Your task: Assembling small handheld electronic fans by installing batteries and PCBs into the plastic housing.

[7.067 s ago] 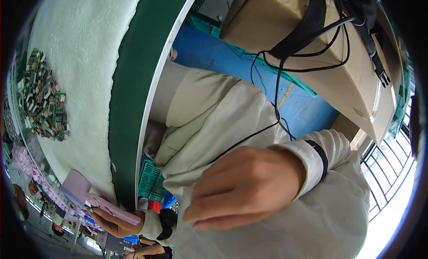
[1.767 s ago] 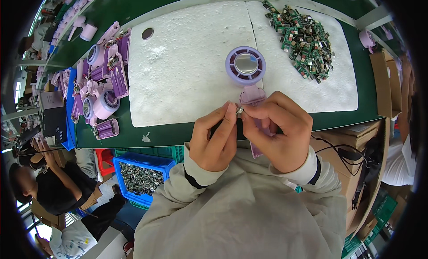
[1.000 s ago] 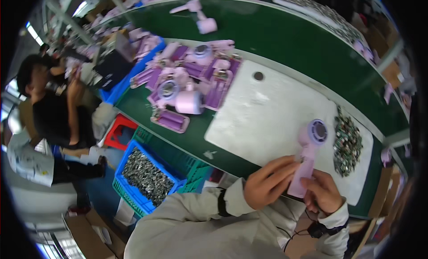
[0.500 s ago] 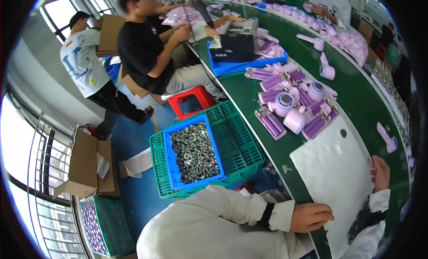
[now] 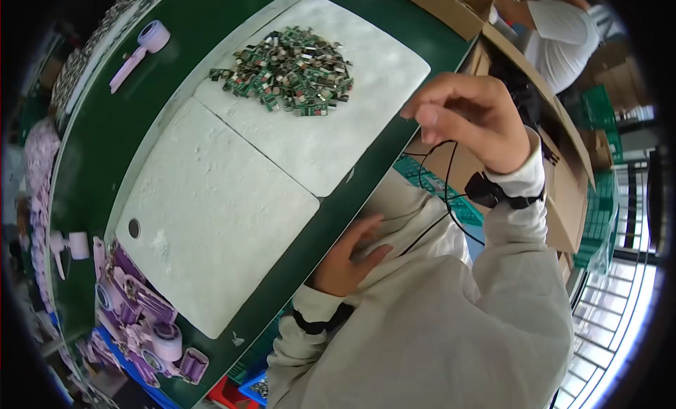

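Note:
My left hand (image 5: 345,261) is over my lap beside the table's near edge, its fingers apart and slightly blurred, nothing in it. Raised at the right, my right hand (image 5: 475,117) is at the table's edge by the corner of a white foam board (image 5: 366,50). Its fingers are loosely bent, the thumb stands apart from the index finger, and no object shows between them. On that board lies a heap of small green circuit boards (image 5: 292,67). A second white board (image 5: 218,198) adjoins it, with a dark round spot (image 5: 134,229) near its left corner.
Purple handheld-fan parts (image 5: 141,317) are piled at lower left. Single fan casings (image 5: 144,46) lie on the green table (image 5: 95,148). Black cables (image 5: 451,177) loop below my right hand. Open cardboard boxes (image 5: 556,191) stand at right; a person in white (image 5: 563,39) is beyond.
My view has swung right, bringing the circuit board heap into sight. Both hands have left the white board; the right is now raised at the table's edge, the left over my lap.

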The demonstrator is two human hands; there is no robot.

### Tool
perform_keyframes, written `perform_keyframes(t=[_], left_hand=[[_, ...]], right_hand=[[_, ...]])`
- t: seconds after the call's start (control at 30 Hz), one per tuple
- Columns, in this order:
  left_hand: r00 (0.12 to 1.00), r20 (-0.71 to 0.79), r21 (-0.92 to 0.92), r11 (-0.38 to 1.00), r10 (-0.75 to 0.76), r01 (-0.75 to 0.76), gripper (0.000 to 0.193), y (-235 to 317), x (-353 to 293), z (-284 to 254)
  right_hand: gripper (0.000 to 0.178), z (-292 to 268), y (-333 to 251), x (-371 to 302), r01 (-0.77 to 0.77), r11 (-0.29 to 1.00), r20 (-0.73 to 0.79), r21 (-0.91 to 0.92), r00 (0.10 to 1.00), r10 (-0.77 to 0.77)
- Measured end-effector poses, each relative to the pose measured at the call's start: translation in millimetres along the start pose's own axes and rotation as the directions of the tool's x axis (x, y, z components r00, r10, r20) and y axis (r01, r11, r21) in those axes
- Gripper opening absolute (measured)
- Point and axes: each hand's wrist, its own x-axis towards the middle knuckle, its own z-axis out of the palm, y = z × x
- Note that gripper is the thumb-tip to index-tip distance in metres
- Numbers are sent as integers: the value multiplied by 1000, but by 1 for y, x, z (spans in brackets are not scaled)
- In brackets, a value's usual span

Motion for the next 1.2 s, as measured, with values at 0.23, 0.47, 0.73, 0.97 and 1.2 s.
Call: perform_keyframes(t=[0.23, 0.47, 0.73, 0.97, 1.2], left_hand=[[997, 36, -364, 929, -64, 73, 47, -21, 1, 4], [982, -33, -314, 935, -184, 165, 41, -26, 2, -3], [968, -182, -307, 946, -170, 108, 40, -30, 15, 13], [982, 62, 25, 984, -177, 176, 37, -43, 25, 12], [967, 42, 401, 891, -250, 213, 35, -80, 14, -5]], right_hand=[[26, -16, 31, -3, -212, 966, -29, -145, 977, 210], [30, -38, 78, -14, -335, 834, -191, -438, 941, 278], [25, -63, 129, -39, -282, 915, -340, -287, 923, 178], [38, -70, 122, -51, -305, 917, -294, -255, 929, 227], [69, -58, 94, -73, -281, 875, -118, 395, 929, 351]])
